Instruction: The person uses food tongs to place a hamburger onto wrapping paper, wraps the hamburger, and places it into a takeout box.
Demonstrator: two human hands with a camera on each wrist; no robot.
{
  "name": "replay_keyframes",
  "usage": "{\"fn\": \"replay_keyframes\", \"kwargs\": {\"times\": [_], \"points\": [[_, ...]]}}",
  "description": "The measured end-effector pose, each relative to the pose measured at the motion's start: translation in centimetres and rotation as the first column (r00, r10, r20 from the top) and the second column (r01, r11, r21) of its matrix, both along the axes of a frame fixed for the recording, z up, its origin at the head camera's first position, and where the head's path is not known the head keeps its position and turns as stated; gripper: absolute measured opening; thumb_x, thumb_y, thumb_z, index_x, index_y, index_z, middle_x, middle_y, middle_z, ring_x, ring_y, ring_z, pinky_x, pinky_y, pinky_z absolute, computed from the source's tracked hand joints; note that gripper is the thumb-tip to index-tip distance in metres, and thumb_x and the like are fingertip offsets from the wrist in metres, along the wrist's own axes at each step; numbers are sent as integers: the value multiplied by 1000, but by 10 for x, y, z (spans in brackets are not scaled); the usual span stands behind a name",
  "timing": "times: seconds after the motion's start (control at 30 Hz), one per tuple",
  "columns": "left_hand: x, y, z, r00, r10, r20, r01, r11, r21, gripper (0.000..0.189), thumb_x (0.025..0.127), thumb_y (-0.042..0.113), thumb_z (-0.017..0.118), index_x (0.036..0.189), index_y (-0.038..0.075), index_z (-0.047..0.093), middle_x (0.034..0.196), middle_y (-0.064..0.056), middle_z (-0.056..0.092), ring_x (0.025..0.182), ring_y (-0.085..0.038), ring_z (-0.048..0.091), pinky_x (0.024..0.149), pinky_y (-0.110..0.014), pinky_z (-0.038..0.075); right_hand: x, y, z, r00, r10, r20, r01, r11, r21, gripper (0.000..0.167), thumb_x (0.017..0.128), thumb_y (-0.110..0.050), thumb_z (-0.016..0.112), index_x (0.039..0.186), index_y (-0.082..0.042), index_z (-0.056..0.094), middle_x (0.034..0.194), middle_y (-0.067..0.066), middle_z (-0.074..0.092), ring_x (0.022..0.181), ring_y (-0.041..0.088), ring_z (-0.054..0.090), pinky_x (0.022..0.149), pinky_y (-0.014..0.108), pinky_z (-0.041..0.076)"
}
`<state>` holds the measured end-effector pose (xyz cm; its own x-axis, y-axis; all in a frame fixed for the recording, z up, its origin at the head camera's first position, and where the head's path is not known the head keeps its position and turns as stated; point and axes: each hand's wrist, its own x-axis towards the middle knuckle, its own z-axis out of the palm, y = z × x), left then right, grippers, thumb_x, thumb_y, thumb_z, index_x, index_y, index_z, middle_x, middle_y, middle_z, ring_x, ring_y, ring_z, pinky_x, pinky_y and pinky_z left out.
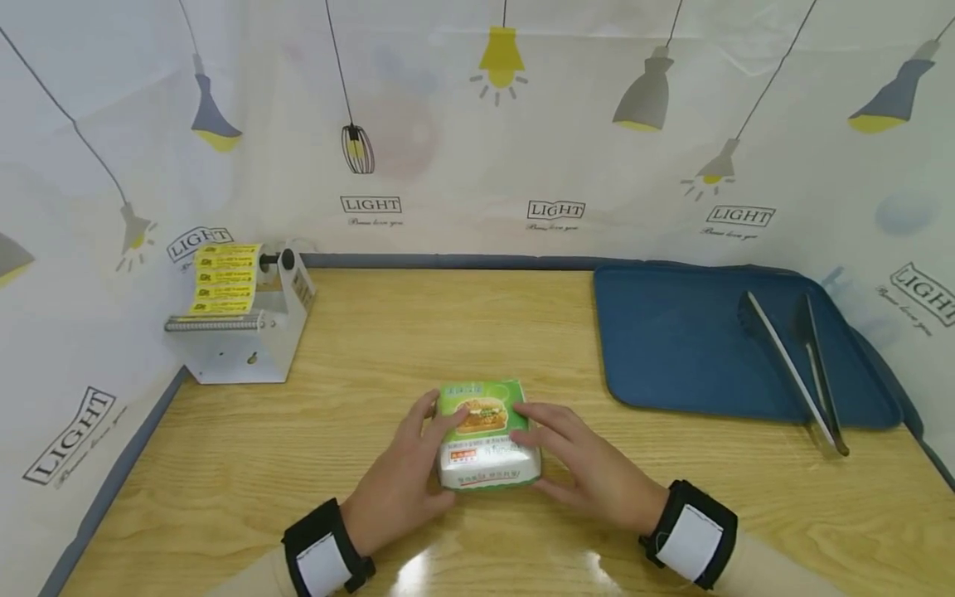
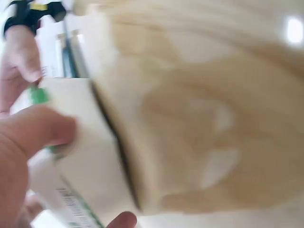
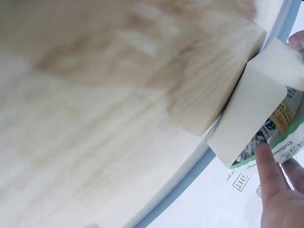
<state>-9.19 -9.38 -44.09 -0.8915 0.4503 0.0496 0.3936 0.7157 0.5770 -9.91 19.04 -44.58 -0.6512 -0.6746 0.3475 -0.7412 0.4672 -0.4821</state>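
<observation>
A small green and white burger box with a burger picture on its top sits on the wooden table, between my two hands. My left hand grips its left side, fingertips on the top edge and thumb low at the near corner. On the right side my right hand holds it, with fingers on the top and the thumb by the near right corner. The left wrist view shows a plain pale side of the box. In the right wrist view a white panel of the box stands beside a printed surface with dark lettering.
At the back left stands a white label dispenser with a roll of yellow labels. Metal tongs lie across a blue tray at the right, their ends past its near edge. A lamp-printed sheet surrounds the table.
</observation>
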Motion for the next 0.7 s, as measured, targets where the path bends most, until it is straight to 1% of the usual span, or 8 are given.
{"fn": "replay_keyframes", "kwargs": {"times": [0.1,0.27,0.43,0.5,0.57,0.63,0.7], "points": [[0,0,2,1000,-11,9,11,1000,4,100,70,10,91,155,15,40,163,-25,16,138,-41,42,96,-43,54,-1,1,2,1000,10,6,-10,1000,16,73,79,-10,89,142,-20,54,157,8,39,140,29,42,102,41,51],[1,1,2,1000,-10,-10,10,1000,-5,100,69,16,95,154,16,41,163,-26,17,137,-42,43,97,-44,54,-3,2,3,1000,14,14,-14,999,32,72,78,-9,89,140,-19,55,156,8,40,139,29,44,102,40,52],[-1,1,-1,997,-13,-76,11,1000,-24,102,69,25,96,155,18,41,163,-25,21,132,-41,50,87,-42,59,-4,-1,2,1000,2,-9,-2,1000,29,72,76,-2,88,139,-15,54,154,11,41,137,32,43,99,43,53],[-2,1,-2,994,-21,-109,18,999,-34,100,70,28,95,154,19,42,162,-24,23,128,-40,54,81,-41,60,-3,-3,3,1000,-13,-12,13,999,43,73,76,-1,88,138,-16,53,153,12,40,137,32,42,98,43,54],[-3,1,-3,991,-27,-134,21,999,-49,100,70,30,95,154,18,43,162,-25,25,123,-39,59,78,-40,61,-3,-5,5,999,-29,-18,30,997,72,75,76,-2,88,140,-18,52,152,11,40,136,31,42,96,42,55],[-4,2,-4,987,-33,-158,20,996,-83,99,69,33,96,153,17,45,161,-25,27,121,-38,60,79,-41,60,-3,-6,6,998,-36,-45,41,992,118,76,76,-5,89,142,-21,53,151,11,41,135,31,43,94,42,56],[-4,3,-3,983,-43,-180,21,993,-120,100,66,32,97,151,16,48,160,-26,27,127,-39,56,86,-42,59,-3,-5,7,996,-38,-85,53,983,173,76,77,-9,89,144,-23,56,150,11,42,134,29,44,93,40,56]]}}
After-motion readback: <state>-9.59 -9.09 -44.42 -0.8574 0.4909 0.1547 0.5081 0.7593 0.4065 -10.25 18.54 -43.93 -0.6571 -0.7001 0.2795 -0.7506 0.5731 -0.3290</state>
